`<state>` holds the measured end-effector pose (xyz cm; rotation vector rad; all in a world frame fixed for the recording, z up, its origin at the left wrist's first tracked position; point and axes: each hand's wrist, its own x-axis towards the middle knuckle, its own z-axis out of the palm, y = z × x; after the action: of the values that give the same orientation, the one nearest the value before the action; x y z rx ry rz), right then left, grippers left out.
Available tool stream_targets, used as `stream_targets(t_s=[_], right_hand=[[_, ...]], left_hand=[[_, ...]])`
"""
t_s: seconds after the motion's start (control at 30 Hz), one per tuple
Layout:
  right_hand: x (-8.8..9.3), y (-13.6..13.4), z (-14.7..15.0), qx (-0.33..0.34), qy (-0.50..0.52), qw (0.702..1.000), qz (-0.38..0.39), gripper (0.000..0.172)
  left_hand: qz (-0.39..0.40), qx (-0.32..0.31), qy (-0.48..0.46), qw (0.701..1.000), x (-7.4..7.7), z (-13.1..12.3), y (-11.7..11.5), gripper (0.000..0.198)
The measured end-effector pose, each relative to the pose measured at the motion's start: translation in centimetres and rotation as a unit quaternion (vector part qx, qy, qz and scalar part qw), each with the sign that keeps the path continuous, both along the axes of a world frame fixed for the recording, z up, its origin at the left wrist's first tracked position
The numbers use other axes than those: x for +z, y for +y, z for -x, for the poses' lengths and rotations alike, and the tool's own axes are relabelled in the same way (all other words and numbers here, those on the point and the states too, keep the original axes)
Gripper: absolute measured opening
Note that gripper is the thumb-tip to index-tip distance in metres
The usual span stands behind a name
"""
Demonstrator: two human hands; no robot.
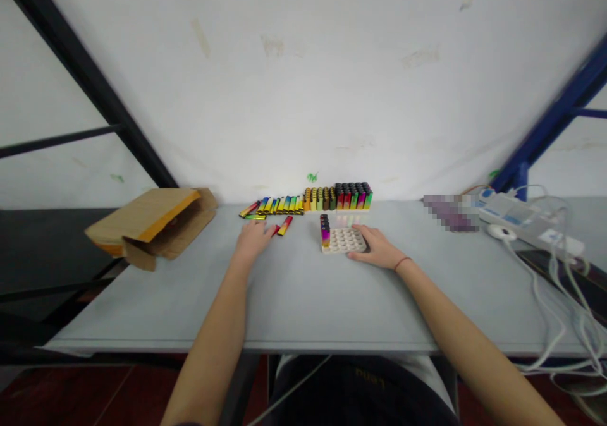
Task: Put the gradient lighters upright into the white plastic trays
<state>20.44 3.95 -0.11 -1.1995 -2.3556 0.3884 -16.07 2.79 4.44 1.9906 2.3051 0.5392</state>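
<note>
My right hand (377, 248) grips the right edge of a white tray (345, 249) with rows of holes, fingers at its far corner and thumb at the near one. A row of upright, shiny colour-gradient lighters (325, 233) with black tops fills the tray's left side. My left hand (253, 239) is palm down on the table, fingers apart, with a dark red lighter (275, 230) at its fingertips, partly hidden. Just right of that is a loose red-and-yellow lighter (285, 225). More lighters (282, 205) lie side by side behind, against the wall.
Upright yellowish lighters (320, 199) and a full tray of black-topped lighters (354, 196) stand at the wall. An opened cardboard box (147, 220) lies left on the grey table (303, 299). Power strips (531, 220), white cables (545, 312) and a blurred purplish item (450, 214) are right.
</note>
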Motion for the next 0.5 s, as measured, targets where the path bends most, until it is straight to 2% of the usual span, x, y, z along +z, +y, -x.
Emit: stream_targets(t_s=[0.07,0.13,0.2,0.33,0.4,0.5], right_hand=[[-0.1,0.0,0.0,-0.001,-0.002,1.0,-0.003,0.078],[-0.2,0.0,0.1,-0.002,-0.005,1.0,-0.006,0.078],[-0.3,0.0,0.1,-0.002,-0.009,1.0,-0.012,0.079],[-0.5,0.0,0.2,0.001,-0.013,1.0,-0.021,0.079],[-0.5,0.0,0.2,0.001,-0.015,1.0,-0.023,0.077],[-0.5,-0.1,0.2,-0.002,-0.017,1.0,-0.022,0.076]], left_hand=[[0.048,0.0,0.002,0.999,-0.3,0.6,-0.1,0.034],[0.06,-0.02,-0.02,0.998,-0.4,0.9,-0.2,0.025],[0.061,-0.013,-0.055,0.997,-0.2,0.8,-0.3,0.016],[-0.011,0.026,-0.182,0.983,0.6,-0.1,-0.3,0.01],[-0.058,0.002,-0.3,0.952,0.9,-1.3,-0.2,0.01],[-0.07,-0.046,-0.493,0.866,1.0,-4.0,0.0,0.031]])
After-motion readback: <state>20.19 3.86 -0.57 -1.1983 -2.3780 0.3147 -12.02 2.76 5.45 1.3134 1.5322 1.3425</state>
